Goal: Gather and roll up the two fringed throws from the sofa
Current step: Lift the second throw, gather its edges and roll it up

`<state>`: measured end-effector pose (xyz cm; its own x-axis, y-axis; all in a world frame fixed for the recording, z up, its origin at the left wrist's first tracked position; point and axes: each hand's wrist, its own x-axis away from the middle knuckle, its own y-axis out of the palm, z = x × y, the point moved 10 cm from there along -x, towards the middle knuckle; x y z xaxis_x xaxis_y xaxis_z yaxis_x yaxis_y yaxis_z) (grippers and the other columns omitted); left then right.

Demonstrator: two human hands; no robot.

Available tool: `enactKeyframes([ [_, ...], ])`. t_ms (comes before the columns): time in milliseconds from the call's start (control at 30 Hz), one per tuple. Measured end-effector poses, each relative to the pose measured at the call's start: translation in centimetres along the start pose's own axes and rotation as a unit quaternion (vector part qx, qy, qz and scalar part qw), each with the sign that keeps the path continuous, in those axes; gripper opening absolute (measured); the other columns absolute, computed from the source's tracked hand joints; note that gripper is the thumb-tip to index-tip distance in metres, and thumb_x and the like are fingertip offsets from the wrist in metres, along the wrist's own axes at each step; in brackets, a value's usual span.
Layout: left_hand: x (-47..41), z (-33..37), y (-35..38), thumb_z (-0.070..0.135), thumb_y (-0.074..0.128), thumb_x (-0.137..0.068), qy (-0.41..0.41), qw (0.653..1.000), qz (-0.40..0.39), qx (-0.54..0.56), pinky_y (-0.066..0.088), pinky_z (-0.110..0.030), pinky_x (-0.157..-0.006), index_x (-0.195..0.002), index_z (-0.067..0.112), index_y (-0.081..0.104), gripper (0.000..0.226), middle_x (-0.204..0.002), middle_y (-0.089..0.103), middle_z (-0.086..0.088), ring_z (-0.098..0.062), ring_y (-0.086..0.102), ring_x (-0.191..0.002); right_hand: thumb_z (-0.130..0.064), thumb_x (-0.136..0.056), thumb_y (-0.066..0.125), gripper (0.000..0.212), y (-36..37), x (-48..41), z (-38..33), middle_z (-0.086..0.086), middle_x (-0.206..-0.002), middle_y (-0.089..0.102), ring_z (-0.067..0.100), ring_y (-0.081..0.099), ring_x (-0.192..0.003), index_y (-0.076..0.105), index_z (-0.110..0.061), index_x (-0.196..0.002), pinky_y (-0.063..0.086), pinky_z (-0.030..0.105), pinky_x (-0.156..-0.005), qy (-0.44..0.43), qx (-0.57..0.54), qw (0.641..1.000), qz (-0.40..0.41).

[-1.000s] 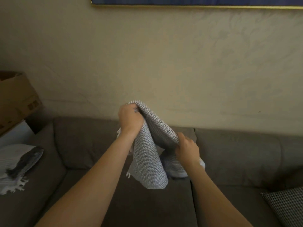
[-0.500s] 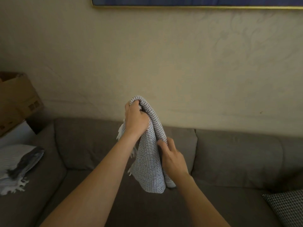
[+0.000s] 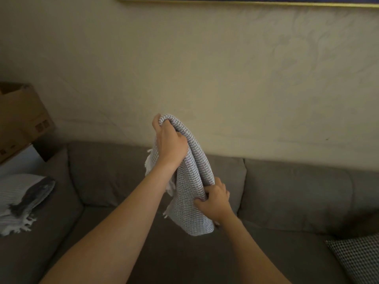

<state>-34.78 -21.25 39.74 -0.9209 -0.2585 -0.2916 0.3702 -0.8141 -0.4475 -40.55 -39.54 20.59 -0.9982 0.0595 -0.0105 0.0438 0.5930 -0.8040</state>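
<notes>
Left hand [image 3: 170, 144] was raised over sofa [image 3: 287, 191], arm stretched forward and up, back of hand toward camera, fingers curled over top fold of throw [image 3: 194, 171]. Right hand [image 3: 215, 203] sat lower and to right, forearm angled up, fingers and thumb clenched on bunched fabric. Hands were apart, one above other, both clamped on throw. Throw hung doubled between them, lower end free below right hand, white fringe behind left wrist. Second throw [image 3: 20, 199] lay far left of left hand, on sofa end.
</notes>
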Motion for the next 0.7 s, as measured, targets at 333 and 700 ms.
enactKeyframes([
  [333, 0.1, -2.9, 0.9, 0.002, 0.061, -0.099, -0.014, 0.994, 0.019, -0.109, 0.053, -0.038, -0.079, -0.100, 0.004, 0.055, 0.006, -0.159, 0.027, -0.012, -0.012, 0.052, -0.069, -0.018, -0.068, 0.071, 0.038, -1.4, 0.4, 2.5, -0.007, -0.049, 0.035, 0.007, 0.031, -0.046, 0.036, -0.012, -0.054, 0.026, 0.028, -0.048, -0.019, -0.054, 0.993, -0.100],
  [700, 0.3, -8.0, 1.5, 0.024, 0.058, -0.096, -0.112, 0.984, -0.067, -0.119, 0.048, -0.038, -0.087, -0.113, -0.007, 0.058, 0.035, -0.140, 0.033, -0.026, -0.032, 0.059, -0.082, -0.001, -0.084, 0.049, 0.018, -6.0, -0.4, 3.8, 0.004, -0.076, 0.065, 0.027, 0.062, -0.071, 0.060, -0.014, -0.090, 0.051, 0.047, -0.066, 0.000, -0.085, 0.995, 0.060],
])
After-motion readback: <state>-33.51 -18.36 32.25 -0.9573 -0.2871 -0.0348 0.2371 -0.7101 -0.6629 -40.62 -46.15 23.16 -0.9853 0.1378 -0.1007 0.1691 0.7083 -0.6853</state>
